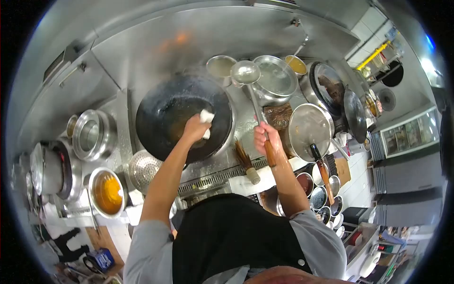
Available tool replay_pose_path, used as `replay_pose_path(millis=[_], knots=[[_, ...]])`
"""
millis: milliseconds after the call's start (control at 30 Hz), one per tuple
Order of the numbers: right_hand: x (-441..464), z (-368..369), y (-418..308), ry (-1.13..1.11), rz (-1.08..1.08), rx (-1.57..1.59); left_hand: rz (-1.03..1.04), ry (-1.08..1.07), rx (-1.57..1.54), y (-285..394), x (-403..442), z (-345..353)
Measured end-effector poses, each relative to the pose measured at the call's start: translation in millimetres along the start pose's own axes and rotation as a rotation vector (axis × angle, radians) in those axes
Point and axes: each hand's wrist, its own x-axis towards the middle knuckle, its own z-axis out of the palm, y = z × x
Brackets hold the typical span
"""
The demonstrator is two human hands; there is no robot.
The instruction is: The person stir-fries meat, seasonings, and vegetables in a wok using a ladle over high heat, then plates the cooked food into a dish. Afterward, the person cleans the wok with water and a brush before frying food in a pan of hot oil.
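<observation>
Over the inside of a large black wok (161, 113), my left hand (196, 128) is closed on a white cloth (206, 116). Dark liquid or a wet sheen shows at the wok's bottom. My right hand (266, 137) grips the long handle of a metal ladle (245, 73). The ladle's bowl is raised near a big metal pot of cloudy liquid (275, 78). A bamboo brush (247, 163) lies on the steel counter between my two forearms.
A perforated strainer (144, 171) and a bowl of orange liquid (107, 193) are at the left. On the right are a round fine strainer (309, 132), a dark lid (354, 116) and several sauce containers (318, 196). A steel wall (189, 42) rises behind the wok.
</observation>
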Motion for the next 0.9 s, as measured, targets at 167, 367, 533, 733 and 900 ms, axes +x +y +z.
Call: replay_pose_path(millis=[167, 367, 533, 733, 900], knots=[[-50, 21, 76, -0.208, 0.256, 0.259, -0.159, -0.068, 0.272, -14, 13, 18], [45, 48, 85, -0.371, 0.153, -0.156, 0.083, 0.166, 0.111, -85, 26, 28], [224, 166, 76, -0.204, -0.213, -0.862, -0.305, 0.374, -0.394, -47, 3, -8], [165, 110, 18, -0.008, -0.337, -0.889, -0.100, 0.480, -0.969, -87, -97, -71], [198, -100, -67, 0.901, -1.164, -1.643, -0.215, 0.672, -1.513, -73, -176, -109]])
